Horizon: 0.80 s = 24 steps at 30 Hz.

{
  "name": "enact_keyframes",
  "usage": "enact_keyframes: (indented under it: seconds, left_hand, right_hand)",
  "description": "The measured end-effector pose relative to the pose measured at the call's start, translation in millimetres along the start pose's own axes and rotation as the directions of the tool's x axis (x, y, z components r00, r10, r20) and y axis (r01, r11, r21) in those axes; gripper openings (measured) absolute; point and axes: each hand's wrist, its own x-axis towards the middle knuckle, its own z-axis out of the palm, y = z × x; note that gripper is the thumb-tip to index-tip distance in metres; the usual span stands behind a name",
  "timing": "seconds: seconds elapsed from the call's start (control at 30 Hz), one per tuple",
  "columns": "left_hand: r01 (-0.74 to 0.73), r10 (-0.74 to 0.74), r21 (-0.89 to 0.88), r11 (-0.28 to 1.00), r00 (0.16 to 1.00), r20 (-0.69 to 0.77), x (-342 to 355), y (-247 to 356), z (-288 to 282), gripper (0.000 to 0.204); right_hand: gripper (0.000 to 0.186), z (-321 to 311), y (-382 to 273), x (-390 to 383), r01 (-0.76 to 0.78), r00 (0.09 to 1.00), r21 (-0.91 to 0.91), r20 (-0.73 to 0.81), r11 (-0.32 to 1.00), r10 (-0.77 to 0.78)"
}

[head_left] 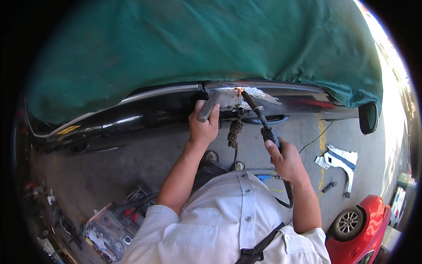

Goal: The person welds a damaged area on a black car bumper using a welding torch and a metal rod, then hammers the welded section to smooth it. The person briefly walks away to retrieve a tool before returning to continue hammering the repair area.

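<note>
My right hand [288,160] is closed round the handle of a black welding torch [260,115] with a slim neck. Its tip reaches the bare, scraped patch [228,99] on a black car's side, where a small orange glow shows. My left hand [205,125] grips a flat grey bar-shaped tool [210,109], whose far end lies over the same patch. Between my hands hangs a dark brown, lumpy strip [235,133], its kind unclear. The torch's cable runs down beside my right forearm.
A green cover [211,44] drapes over the black car [162,110]. A side mirror [368,118] sticks out at right. On the floor lies a white fender-like panel [340,160]. A red car [362,229] stands lower right; a cluttered tray [107,229] sits lower left.
</note>
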Motion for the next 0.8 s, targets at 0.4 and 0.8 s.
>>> enact_keyframes:
  seconds: [0.4,0.8]
  left_hand:
    - [0.037,-0.037,0.012,0.999,0.999,0.001,0.3,0.0,0.1,0.022]
    - [0.002,-0.002,0.006,1.000,1.000,-0.012,-0.8,-1.1,0.1,0.023]
  right_hand:
    - [0.063,-0.1,-12.3,10.3,0.082,0.994,-0.012,0.067,0.997,-0.081]
    - [0.067,7.4,-19.3,19.0,0.102,0.992,-0.081,0.084,0.991,-0.096]
